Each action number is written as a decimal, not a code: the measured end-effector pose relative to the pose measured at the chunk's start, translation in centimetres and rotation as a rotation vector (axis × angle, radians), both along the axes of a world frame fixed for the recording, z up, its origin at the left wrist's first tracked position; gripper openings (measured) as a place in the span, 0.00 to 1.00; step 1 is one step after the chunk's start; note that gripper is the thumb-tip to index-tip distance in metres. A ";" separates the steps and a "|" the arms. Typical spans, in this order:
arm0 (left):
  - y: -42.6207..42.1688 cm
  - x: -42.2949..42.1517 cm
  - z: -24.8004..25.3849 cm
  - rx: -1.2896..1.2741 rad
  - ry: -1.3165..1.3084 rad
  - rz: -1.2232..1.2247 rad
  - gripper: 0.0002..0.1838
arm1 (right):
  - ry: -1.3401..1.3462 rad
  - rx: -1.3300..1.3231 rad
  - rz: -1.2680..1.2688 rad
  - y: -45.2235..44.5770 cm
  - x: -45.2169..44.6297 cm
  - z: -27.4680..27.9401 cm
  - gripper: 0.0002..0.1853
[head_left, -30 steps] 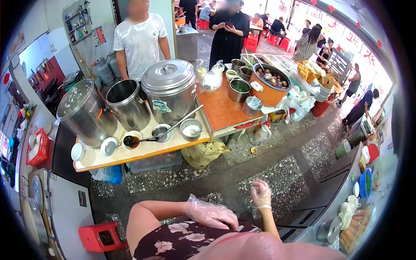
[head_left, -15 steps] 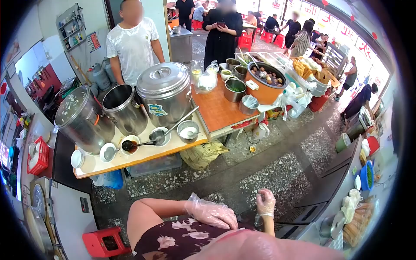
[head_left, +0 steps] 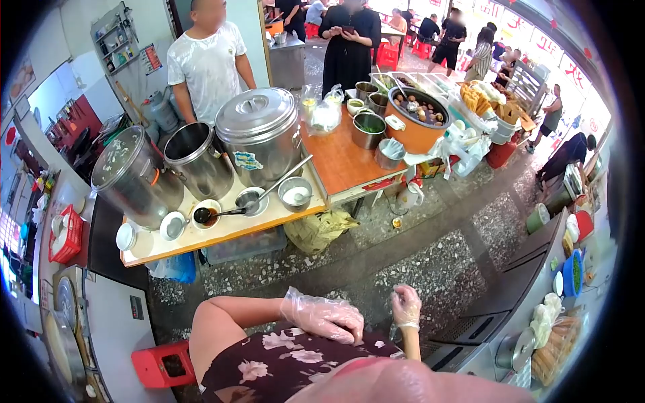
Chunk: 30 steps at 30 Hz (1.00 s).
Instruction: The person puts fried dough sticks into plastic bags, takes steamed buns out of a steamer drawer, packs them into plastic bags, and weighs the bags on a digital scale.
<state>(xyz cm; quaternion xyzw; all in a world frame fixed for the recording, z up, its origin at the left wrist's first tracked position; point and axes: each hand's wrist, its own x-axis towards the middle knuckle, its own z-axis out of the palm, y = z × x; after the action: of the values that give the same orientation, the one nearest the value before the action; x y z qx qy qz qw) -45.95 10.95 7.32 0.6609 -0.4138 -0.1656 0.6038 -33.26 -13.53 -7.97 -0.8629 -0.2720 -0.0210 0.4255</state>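
My left hand (head_left: 326,317), in a clear plastic glove, rests against the front of the dark floral dress (head_left: 269,366). Its fingers are loosely bent and no object shows in it. My right hand (head_left: 406,305), also gloved, is raised beside the body over the speckled floor, open with its fingers lightly curled and nothing visible in them. Both hands are apart from the light table (head_left: 154,250) in front. On that table stand a large lidded pot (head_left: 259,127), an open tall pot (head_left: 201,161) and a bowl of dark sauce (head_left: 206,212) with a black ladle.
An orange pot of eggs (head_left: 418,121) stands on the brown table (head_left: 346,168). A person in white (head_left: 208,67) stands behind the pots; another in black (head_left: 347,50) holds a phone. A red stool (head_left: 161,364) is at lower left. A counter with bagged bread sticks (head_left: 557,346) runs along the right.
The view has shifted slightly. Both hands stay in nearly the same place, with the right hand's fingers slightly changed in pose. In the background, a person in black has moved among the seats.
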 end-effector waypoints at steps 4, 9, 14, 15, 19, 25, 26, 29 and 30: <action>-1.3 -0.1 -0.7 -0.036 0.046 -0.069 0.17 | 0.031 0.008 0.033 0.6 -0.5 -0.2 0.08; -1.4 -0.1 -1.0 0.002 0.018 -0.043 0.17 | 0.095 -0.056 0.047 0.4 -1.0 -0.4 0.08; -1.2 0.3 -1.3 -0.008 0.073 -0.092 0.16 | 0.035 -0.049 0.053 0.5 -0.8 0.0 0.10; -1.2 0.4 -1.2 -0.023 0.058 -0.072 0.17 | 0.049 -0.045 0.040 0.4 -1.0 -0.1 0.09; -2.2 1.1 0.4 -0.086 0.089 -0.113 0.16 | -0.022 -0.024 0.019 0.0 -1.6 -0.8 0.09; -0.7 5.5 -0.6 -0.211 0.189 0.057 0.18 | 0.077 0.211 -0.172 -1.8 -1.4 3.8 0.10; -2.2 6.4 -1.0 -0.305 0.080 0.382 0.14 | 0.094 0.335 -0.279 -2.4 -1.5 5.3 0.11; -12.0 11.7 -3.1 -0.809 0.145 1.005 0.21 | 0.008 0.707 -0.579 -3.9 -1.1 7.2 0.19; -15.0 13.2 -4.6 -0.796 0.092 1.123 0.24 | -0.113 0.845 -0.614 -4.0 -1.1 7.1 0.23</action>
<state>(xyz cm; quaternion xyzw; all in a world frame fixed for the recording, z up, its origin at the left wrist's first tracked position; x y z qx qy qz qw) -32.71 -4.06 2.74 0.4953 -0.0121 0.3087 0.8120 -34.34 -17.58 -0.90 -0.6536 0.0030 -0.2991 0.6952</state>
